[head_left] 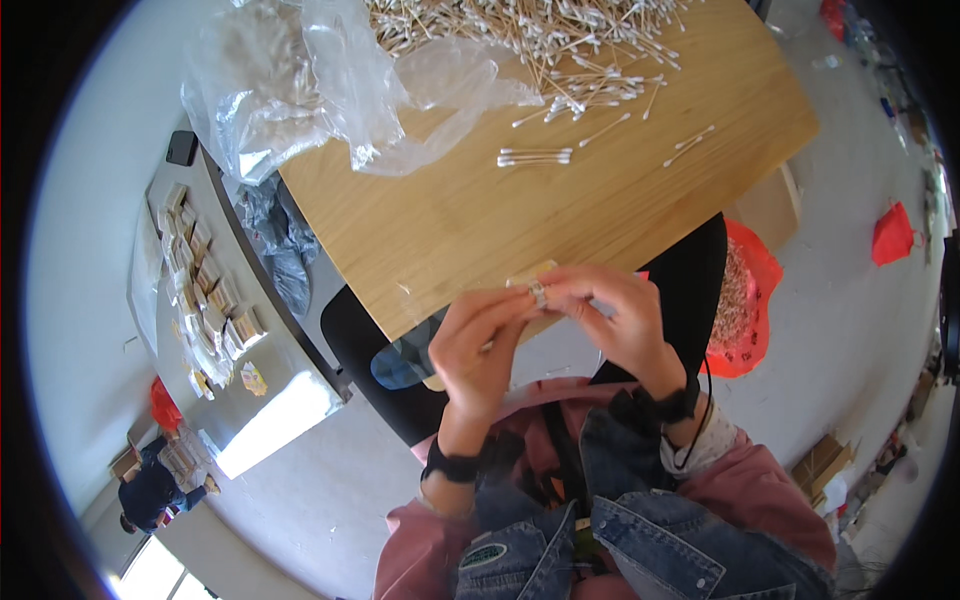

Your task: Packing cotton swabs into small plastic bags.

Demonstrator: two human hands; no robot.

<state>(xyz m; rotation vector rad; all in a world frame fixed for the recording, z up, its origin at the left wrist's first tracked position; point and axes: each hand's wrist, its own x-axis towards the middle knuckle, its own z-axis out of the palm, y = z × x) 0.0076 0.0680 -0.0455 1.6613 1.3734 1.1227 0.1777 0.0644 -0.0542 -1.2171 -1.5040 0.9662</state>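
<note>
White-tipped cotton swabs point(575, 40) on the table point(450, 240), beyond close-together hands point(478, 345) point(622, 312), anything held unclear.

A window point(152, 574) glows far out toward eight o'clock; nearer in, glare whitens the side table point(280, 425), and the plastic bag point(345, 90) at eleven glints. Straight edges bend toward the black rim, and the left hand point(474, 350) looks slightly soft.

Looks like a small workshop. Noted on the wooden table point(600, 195): a loose heap of cotton swabs point(560, 40) and a clear plastic bag point(335, 90). Noted left of this table: a second table point(285, 355) crowded with small packs point(212, 285); farther off that way, another person point(150, 490). Noted right of this table: a red bag point(766, 278) of swabs; farther out, cardboard boxes point(822, 462).
</note>
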